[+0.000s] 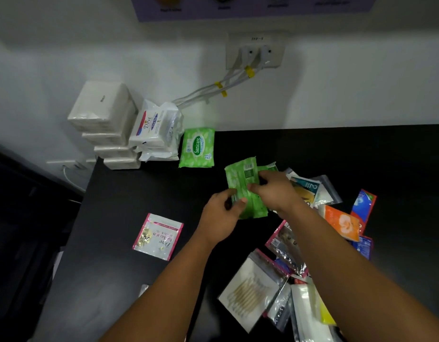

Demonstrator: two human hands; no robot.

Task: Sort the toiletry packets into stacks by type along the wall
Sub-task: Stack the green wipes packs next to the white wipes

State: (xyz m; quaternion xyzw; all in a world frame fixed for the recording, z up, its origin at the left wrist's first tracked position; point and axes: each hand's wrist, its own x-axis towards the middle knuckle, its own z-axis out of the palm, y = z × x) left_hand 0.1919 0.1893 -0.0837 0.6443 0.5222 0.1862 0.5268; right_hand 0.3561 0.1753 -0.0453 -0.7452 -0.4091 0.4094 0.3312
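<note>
Both hands hold a green wipes packet (240, 180), back side up, above the middle of the black table (119, 243). My left hand (222, 215) pinches its near left edge. My right hand (275, 191) grips its right side, fingers curled over the top. By the wall lies a green Sanicare packet (197, 148), face up. Left of it stands a stack of white Dove packets (155, 130), then a taller stack of plain white packets (102, 112). A pink-edged Dove sachet (158, 236) lies alone at the left.
A loose pile of mixed packets spreads on the right: a cotton-bud bag (250, 290), an orange packet (342, 222), a red and blue packet (364, 204), clear zip bags. White cables (213, 91) run from a wall socket (256, 51) down behind the stacks.
</note>
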